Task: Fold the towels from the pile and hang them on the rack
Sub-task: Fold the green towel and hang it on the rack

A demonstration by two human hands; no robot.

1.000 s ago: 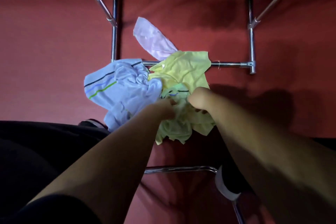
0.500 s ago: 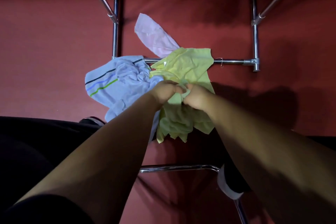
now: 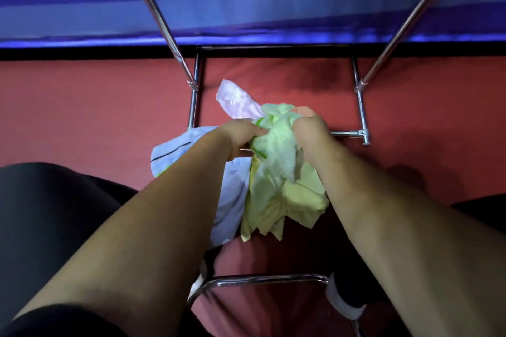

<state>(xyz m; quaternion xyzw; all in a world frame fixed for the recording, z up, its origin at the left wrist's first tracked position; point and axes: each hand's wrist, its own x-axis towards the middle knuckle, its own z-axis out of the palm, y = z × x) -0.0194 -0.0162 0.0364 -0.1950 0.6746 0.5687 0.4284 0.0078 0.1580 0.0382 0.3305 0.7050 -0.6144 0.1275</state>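
The person stands over the low part of the rack (image 3: pixel 361 112) and has both hands on one pale green towel (image 3: pixel 276 145). The left hand (image 3: pixel 241 135) pinches its edge w/ curled fingers. The right hand (image 3: pixel 312 131) is clenched around a thick bunch of the same cloth. This towel is raised a little above the pile (image 3: pixel 235 200), and its lower part hangs down onto the other pieces.

Below it I see a yellow towel (image 3: pixel 304 200), a white striped towel (image 3: pixel 175 153) at the left and a pink towel (image 3: pixel 235 98) behind, all lying over the crossbar and on the red floor (image 3: pixel 82 117).

What can go wrong, in my opinion:
- The green cloth touches the yellow one, and I cannot tell if they are tangled. If yes, a fast pull may lift both, or drag the pile off the bar.
- The right hand holds a ball of cloth, not a corner. A fold begun from this grip will probably come out crooked, so corners should be found first.
- The left pinch takes little cloth, approx. only the edge. A shake to open the towel may slip it out, and one end falls on the floor.
- The feet are very near the front bar (image 3: pixel 262 279). A step fwd could knock the rack.
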